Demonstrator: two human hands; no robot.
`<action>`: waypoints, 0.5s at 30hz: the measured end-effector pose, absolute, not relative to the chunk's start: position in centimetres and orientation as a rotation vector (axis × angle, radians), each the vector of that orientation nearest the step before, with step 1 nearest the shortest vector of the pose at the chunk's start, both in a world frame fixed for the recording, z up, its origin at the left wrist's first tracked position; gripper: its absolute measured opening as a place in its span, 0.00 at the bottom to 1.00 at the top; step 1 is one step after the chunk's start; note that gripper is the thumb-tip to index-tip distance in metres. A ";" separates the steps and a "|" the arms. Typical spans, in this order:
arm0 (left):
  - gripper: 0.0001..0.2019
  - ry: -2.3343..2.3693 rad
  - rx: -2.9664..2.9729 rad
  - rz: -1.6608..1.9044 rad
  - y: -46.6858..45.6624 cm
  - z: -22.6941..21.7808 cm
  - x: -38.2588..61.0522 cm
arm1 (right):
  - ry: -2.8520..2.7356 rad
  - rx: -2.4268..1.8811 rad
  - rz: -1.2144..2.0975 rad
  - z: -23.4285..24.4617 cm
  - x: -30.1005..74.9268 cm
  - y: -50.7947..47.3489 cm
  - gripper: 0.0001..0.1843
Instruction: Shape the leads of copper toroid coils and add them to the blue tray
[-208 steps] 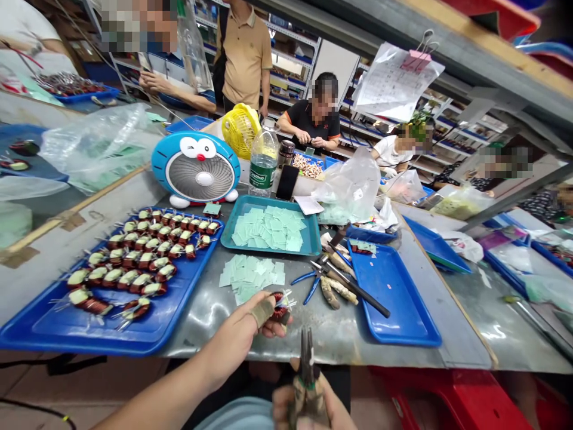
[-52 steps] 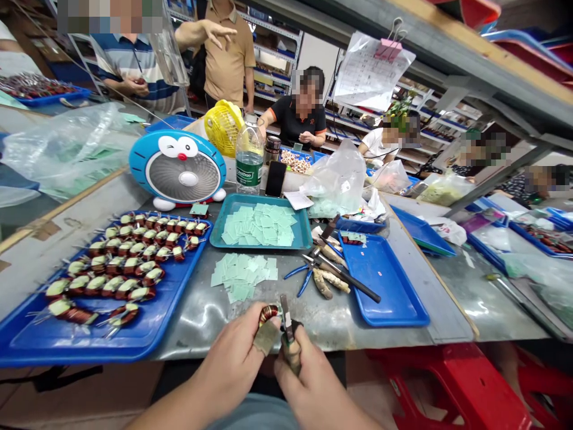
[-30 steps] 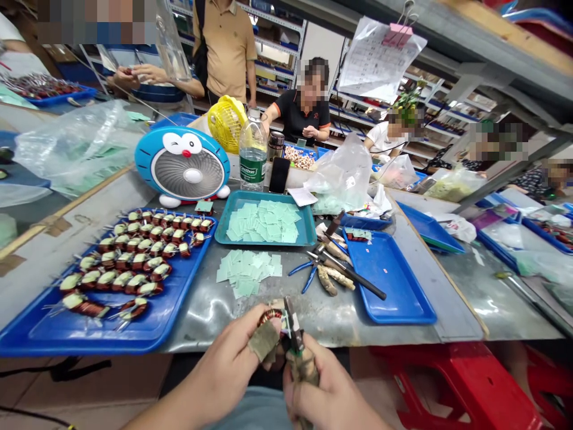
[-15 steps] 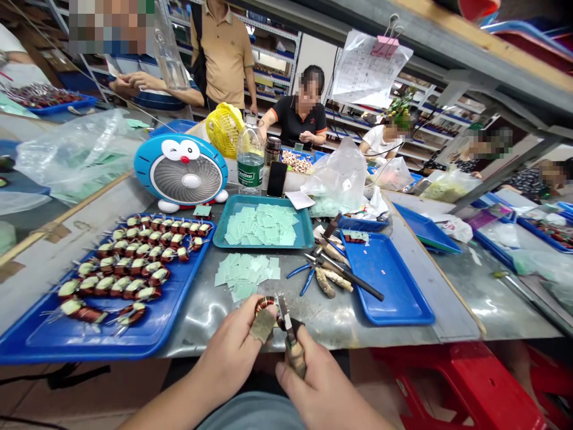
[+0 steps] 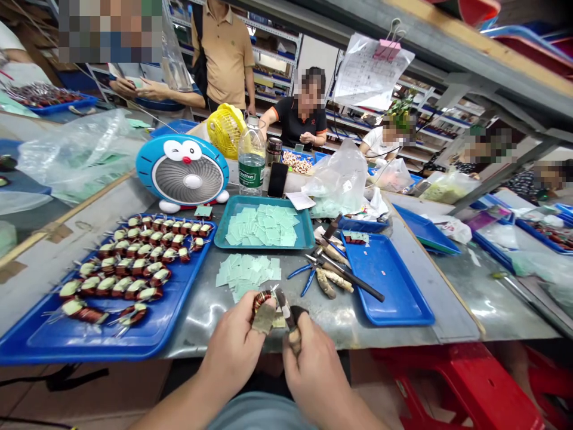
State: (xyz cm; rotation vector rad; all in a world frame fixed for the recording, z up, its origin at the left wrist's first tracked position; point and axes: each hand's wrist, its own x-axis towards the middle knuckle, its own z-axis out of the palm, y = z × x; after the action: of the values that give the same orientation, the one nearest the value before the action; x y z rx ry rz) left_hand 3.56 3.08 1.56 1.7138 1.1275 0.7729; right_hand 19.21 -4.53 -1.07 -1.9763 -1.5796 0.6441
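Note:
My left hand [image 5: 233, 343] is closed around a copper-wound ring coil [image 5: 261, 298], gripping it low over the front of the bench. A drab tan wrap covers its thumb tip. In my right hand [image 5: 316, 358] is a knife [image 5: 283, 303] with a wrapped handle, its blade pointing up beside the coil's wire ends. Whether the blade touches the coil I cannot tell. Just beyond the hands lies a loose pile of pale green paper squares [image 5: 248, 275]. More coils with pale green pieces stand in rows on a blue tray [image 5: 147, 340] to the left.
A teal tray [image 5: 219, 239] with more green squares lies behind the pile. Blue-handled pliers [image 5: 308, 273] and other tools lie right of it, beside another blue tray [image 5: 394, 286]. A blue cartoon fan [image 5: 185, 173] and a water bottle [image 5: 251, 167] stand behind. Co-workers sit across the bench.
Both hands have risen slightly, the right one turning more upright. The knife blade now leans left, closer to the coil's top. Across the bench, the co-worker at upper left has shifted their hands.

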 end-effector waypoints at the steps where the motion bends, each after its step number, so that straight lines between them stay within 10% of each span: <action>1: 0.15 1.125 1.694 0.806 3.2 1.5 3.6 | -1.568 -1.968 0.562 -1.2 19.5 -4.4 0.07; 15: 0.20 0.527 0.229 0.803 5.5 2.9 3.9 | -1.114 -1.758 1.293 -6.0 21.0 -8.0 0.35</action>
State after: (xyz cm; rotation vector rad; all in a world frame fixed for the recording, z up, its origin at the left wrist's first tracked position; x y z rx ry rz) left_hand 3.86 5.45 2.86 0.2292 0.5274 0.8028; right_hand 20.99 -7.98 -6.04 -1.7577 -1.1136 1.2929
